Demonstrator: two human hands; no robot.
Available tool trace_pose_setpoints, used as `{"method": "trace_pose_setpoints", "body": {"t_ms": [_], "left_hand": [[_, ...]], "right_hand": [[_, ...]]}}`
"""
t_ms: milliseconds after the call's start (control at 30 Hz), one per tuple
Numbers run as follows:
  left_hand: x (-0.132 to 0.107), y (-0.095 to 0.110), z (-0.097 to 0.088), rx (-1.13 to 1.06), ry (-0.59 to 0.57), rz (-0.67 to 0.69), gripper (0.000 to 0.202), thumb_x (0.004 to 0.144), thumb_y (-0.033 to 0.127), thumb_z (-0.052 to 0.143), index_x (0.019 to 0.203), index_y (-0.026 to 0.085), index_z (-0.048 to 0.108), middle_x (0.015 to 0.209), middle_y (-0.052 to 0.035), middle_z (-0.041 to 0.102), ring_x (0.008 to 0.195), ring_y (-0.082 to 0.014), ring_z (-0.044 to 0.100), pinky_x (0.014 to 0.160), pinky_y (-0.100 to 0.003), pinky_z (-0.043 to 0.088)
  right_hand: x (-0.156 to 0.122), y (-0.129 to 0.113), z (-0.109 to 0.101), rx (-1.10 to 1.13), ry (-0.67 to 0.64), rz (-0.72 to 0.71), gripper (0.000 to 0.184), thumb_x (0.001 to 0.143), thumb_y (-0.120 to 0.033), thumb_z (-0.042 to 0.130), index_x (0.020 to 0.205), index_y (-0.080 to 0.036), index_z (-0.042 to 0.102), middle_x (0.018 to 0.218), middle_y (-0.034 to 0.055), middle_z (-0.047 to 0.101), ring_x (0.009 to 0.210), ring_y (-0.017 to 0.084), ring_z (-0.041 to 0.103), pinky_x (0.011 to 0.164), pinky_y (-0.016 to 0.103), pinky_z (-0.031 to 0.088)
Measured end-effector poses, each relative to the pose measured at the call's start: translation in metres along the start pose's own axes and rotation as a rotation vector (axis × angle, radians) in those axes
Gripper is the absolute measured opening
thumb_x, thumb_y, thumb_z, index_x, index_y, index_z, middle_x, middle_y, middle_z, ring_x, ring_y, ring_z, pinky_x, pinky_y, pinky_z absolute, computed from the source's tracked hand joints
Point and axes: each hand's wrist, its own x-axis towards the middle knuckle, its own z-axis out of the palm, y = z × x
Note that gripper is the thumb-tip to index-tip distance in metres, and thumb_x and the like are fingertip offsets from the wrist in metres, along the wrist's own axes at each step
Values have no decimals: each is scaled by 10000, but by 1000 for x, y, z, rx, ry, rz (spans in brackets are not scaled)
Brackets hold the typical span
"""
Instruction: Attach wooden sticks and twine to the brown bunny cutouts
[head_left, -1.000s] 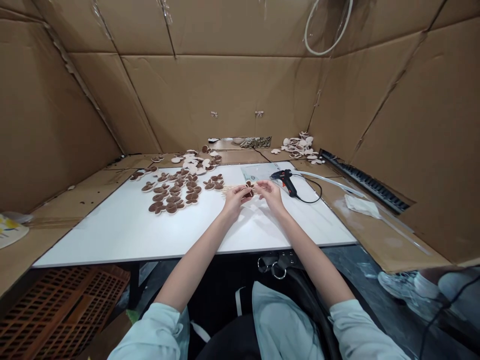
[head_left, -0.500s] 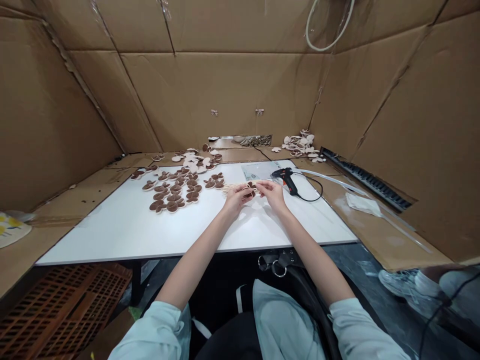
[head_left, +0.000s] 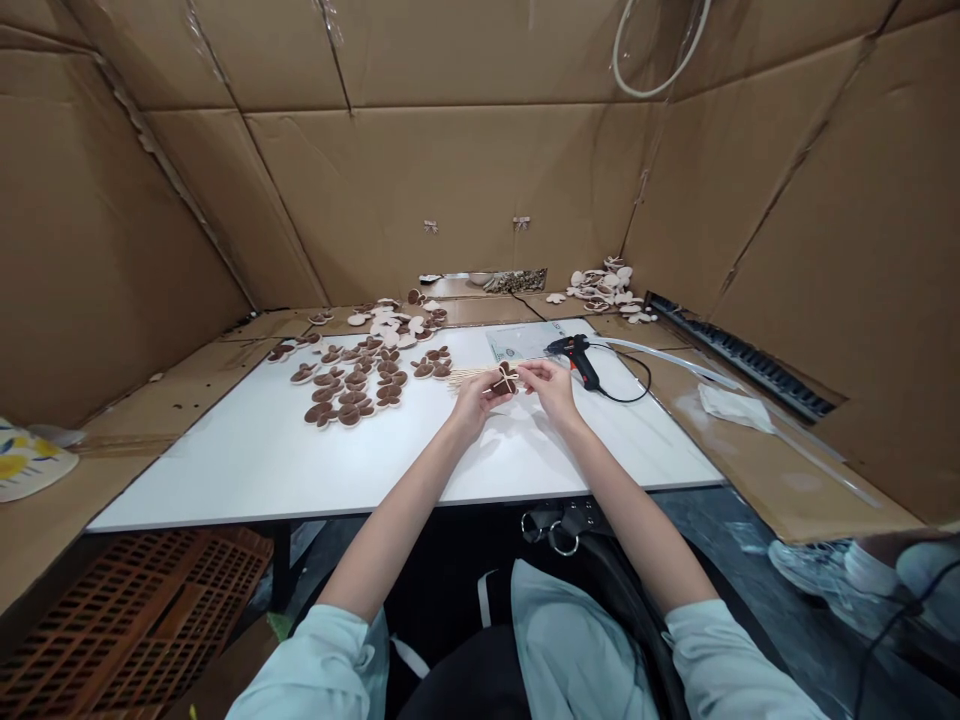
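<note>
Between the thumb and fingers of my left hand [head_left: 472,398] is a brown felt-like piece [head_left: 508,380] with a pale rim, shaped like a bunny head. Thin cream string [head_left: 507,373] crosses its face. At the piece's right edge my right hand [head_left: 549,386] is closed, fingertips pinched on the string's end as far as I can see. A bundle of pale strands [head_left: 463,377] lies just behind my left hand, partly covered by it. Many similar brown pieces [head_left: 351,385] are spread over the left half of the white board [head_left: 247,455].
A black glue gun [head_left: 576,355] with a cable lies to the right on a clear sheet [head_left: 514,342]. White and brown pieces are heaped at the back left and in a back-right pile [head_left: 604,285]. Cardboard walls [head_left: 465,170] surround the board. An orange crate [head_left: 135,620] stands below left.
My fingers have shifted slightly around the brown piece, and its face with the crossing string now shows more fully. The whole view has moved slightly.
</note>
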Motion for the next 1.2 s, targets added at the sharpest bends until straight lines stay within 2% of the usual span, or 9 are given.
{"method": "trace_pose_setpoints", "body": {"t_ms": [100,233,400,600,767,933,1067,1200], "left_hand": [[0,-2,-1,13,-35,19,92,558,146,617,647,128,625,699,-35,639,670,-129,590,695,-285,499],[1,-2,-1,17,-25,25,88,578,118,612,660,122,641,693,-44,655,661,-130,601,718,-304,506],[1,-1,-1,29,4,38,87,635,184,631,676,110,650,680,-51,658,651,-121,602,683,-270,516],[0,0,1,44,21,51,138,636,238,651,684,109,646,666,-49,659,644,-121,604,668,-266,513],[0,0,1,80,17,87,243,588,321,697,699,110,654,655,-42,648,600,-112,586,618,-252,495],[0,-1,0,97,-7,97,273,533,338,736,672,115,663,639,-26,639,582,-94,562,634,-248,485],[0,-1,0,90,-16,87,263,525,333,743,651,117,662,628,-19,632,586,-91,561,644,-249,480],[1,0,0,95,-12,91,254,532,329,741,645,116,661,657,-23,637,609,-93,566,657,-249,477]], "right_hand": [[0,-1,0,-4,3,14,259,514,-385,700,640,-182,602,567,1,599,489,108,501,455,247,393],[1,-1,0,-1,21,26,282,508,-393,702,649,-189,570,547,-10,588,483,108,499,446,243,395],[1,0,0,-8,17,9,304,498,-399,708,641,-181,551,582,-4,590,512,107,508,438,229,397],[0,0,1,-1,24,5,316,497,-402,697,653,-167,554,604,-1,594,514,97,507,431,213,400],[-2,-1,1,-48,-6,-19,293,565,-428,652,651,-163,561,613,5,588,523,98,511,445,213,412],[-4,0,-1,-134,-51,-18,327,631,-472,591,556,-156,547,575,12,570,530,104,503,476,225,432],[-5,-3,-1,-145,-110,2,341,621,-474,597,520,-150,570,575,23,580,542,108,501,483,226,424],[-5,-6,0,-95,-135,6,273,554,-418,659,513,-151,615,712,49,622,623,126,529,470,216,402]]}}
